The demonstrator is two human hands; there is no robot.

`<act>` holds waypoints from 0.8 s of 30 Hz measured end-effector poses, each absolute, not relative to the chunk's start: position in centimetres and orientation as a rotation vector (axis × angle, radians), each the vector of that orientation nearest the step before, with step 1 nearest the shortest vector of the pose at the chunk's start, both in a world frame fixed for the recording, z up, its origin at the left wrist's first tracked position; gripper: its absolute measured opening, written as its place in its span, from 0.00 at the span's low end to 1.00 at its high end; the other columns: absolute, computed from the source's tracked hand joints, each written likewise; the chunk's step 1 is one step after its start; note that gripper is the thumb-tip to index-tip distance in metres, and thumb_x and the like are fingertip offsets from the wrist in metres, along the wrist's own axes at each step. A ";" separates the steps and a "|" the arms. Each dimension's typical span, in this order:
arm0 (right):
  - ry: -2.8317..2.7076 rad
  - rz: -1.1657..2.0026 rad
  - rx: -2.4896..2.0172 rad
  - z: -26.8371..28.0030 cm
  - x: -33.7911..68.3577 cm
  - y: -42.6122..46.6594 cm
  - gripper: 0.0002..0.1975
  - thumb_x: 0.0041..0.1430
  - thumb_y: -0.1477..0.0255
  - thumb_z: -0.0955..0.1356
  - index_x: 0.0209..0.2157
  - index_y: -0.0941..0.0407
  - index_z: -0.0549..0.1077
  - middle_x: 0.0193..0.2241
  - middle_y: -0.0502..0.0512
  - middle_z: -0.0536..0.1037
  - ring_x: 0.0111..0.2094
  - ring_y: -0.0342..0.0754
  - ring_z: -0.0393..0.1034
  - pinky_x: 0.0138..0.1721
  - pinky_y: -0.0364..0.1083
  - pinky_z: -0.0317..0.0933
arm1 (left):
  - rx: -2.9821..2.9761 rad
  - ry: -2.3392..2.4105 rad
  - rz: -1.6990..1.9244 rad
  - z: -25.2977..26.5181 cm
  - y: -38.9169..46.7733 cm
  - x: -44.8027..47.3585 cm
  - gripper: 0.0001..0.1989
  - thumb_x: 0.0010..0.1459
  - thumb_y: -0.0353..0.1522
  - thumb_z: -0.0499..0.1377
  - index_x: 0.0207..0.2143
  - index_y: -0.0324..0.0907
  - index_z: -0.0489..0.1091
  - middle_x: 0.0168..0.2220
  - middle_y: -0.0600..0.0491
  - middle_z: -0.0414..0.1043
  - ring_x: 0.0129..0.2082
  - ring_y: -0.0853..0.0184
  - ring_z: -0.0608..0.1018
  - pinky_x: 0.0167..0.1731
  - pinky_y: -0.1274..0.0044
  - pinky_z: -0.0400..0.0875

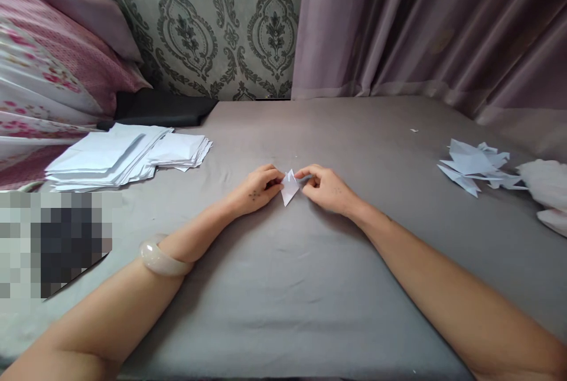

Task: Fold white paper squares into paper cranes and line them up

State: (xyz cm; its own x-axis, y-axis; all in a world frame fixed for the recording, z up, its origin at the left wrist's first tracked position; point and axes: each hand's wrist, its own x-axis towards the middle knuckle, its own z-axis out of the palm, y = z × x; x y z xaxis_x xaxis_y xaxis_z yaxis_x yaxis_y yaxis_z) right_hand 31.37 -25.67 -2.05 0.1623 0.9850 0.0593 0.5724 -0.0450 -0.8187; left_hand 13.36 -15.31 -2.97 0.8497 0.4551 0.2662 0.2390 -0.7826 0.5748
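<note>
Head view: I've got the folded paper [290, 189] mid-way across the grey cloth [283, 310]. Left hand [258, 189] pinches its left edge; right hand [330, 189] curls at its right — can't tell if gripping. Probably mid-fold — next move calls for steady left hold, precise right fingertips.

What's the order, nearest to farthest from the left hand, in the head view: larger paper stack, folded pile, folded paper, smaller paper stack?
1. Folded paper: at the left hand, between both hands.
2. Smaller paper stack: to its left.
3. Larger paper stack: farther left.
4. Folded pile: far right.
</note>
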 end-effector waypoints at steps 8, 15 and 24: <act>-0.826 0.978 -1.519 -1.1 31.8 -25.4 0.12 0.41 0.76 0.63 0.31 0.56 0.73 0.19 0.46 0.68 0.19 0.39 0.57 0.23 0.42 0.57 | 2.227 0.653 0.553 -1.6 -15.8 12.9 0.19 0.45 0.27 0.52 0.42 0.41 0.70 0.39 0.51 0.72 0.38 0.66 0.72 0.38 0.75 0.69; -0.824 0.972 -1.493 -1.3 31.9 -25.2 0.11 0.40 0.75 0.64 0.30 0.56 0.73 0.21 0.47 0.69 0.21 0.39 0.59 0.24 0.41 0.58 | 2.074 0.752 0.569 -0.7 -16.0 13.0 0.18 0.49 0.31 0.57 0.44 0.39 0.71 0.39 0.50 0.73 0.37 0.67 0.73 0.38 0.76 0.68; -0.901 0.917 -1.405 -2.1 31.7 -25.1 0.08 0.39 0.73 0.64 0.27 0.55 0.70 0.28 0.50 0.74 0.26 0.41 0.65 0.26 0.41 0.60 | 2.164 0.596 0.455 -1.2 -15.6 15.1 0.16 0.49 0.40 0.63 0.36 0.38 0.71 0.27 0.56 0.67 0.26 0.73 0.67 0.29 0.80 0.64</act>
State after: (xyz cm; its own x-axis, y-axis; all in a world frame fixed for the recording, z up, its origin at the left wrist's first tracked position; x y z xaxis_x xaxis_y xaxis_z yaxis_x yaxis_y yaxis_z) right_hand 31.72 -25.05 -2.07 0.3948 0.9184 -0.0249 0.0085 -0.0307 -0.9995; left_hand 15.14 -15.63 -1.19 0.8222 0.5573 0.1160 0.2581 -0.5466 0.7966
